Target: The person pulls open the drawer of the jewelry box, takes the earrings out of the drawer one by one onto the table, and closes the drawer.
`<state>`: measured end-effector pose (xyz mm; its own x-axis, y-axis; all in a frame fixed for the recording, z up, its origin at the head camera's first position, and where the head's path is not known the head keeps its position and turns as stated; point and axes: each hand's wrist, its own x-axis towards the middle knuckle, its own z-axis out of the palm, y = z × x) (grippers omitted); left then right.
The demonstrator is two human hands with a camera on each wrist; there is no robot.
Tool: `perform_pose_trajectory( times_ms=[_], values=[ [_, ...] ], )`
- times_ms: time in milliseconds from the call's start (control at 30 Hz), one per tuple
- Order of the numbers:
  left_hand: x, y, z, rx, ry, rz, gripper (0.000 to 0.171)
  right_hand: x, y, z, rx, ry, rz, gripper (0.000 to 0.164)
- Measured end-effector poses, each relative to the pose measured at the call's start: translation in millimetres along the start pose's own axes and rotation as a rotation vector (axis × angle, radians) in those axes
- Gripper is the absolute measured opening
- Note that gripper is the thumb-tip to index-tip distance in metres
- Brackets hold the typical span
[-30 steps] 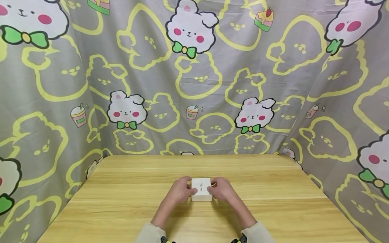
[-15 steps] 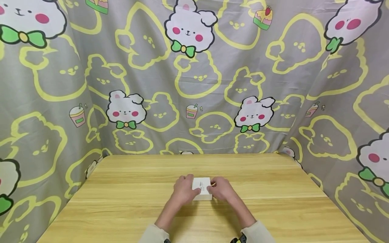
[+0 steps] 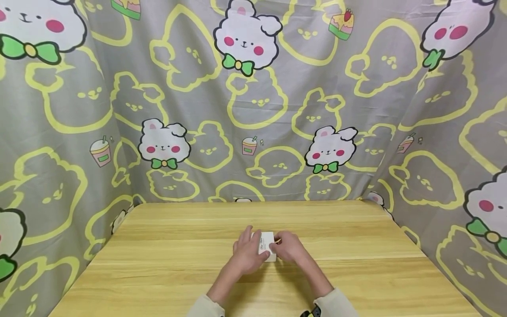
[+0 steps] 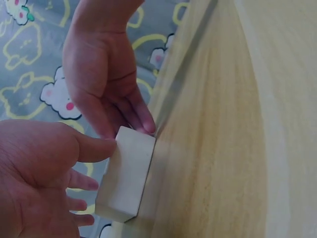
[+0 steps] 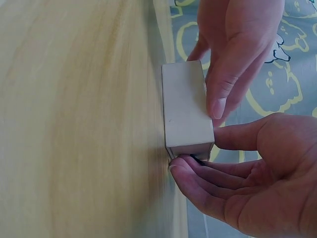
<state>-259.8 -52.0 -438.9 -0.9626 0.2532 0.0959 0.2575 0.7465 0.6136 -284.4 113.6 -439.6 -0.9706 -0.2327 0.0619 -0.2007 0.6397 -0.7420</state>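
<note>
A small white box [image 3: 269, 240] with dark script on its top sits on the wooden table, near the middle. My left hand [image 3: 246, 256] lies over the box's left part with fingers straight, its thumb [image 4: 96, 148] along the upper edge nearest me. At the right end, my right hand [image 3: 290, 247] grips the box, thumb on top and curled fingers [image 5: 190, 171] at the lower side. In both wrist views the plain near side of the box faces the camera; the left hand hides part of its top from the head view.
The light wooden table [image 3: 166, 264] spreads around both hands. Grey curtains [image 3: 269, 97] with white and yellow cartoon animals hang behind it and along both sides. Light sleeves [image 3: 336, 304] cover the forearms.
My left hand has moved right from the box's left side onto its top, and its fingers have straightened. The right hand and the box have stayed nearly in place.
</note>
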Motion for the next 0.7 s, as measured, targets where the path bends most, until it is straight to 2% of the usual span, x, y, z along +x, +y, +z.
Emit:
perform_pose_trajectory(
  times_ms=[267,400,700],
  values=[
    [-0.2,-2.4,0.8,-0.080,-0.052,-0.005,0.068,-0.2,-2.1,-1.3,-0.017,0.009,-0.012,0.025],
    [0.3,-3.5,1.3,-0.072,-0.070,0.010,0.069,-1.0,-2.7,-1.1,-0.018,0.009,-0.008,0.027],
    [1.6,-6.4,1.9,-0.055,-0.061,0.022,0.072,-2.2,-2.7,-1.8,-0.034,0.016,-0.009,0.026]
  ],
)
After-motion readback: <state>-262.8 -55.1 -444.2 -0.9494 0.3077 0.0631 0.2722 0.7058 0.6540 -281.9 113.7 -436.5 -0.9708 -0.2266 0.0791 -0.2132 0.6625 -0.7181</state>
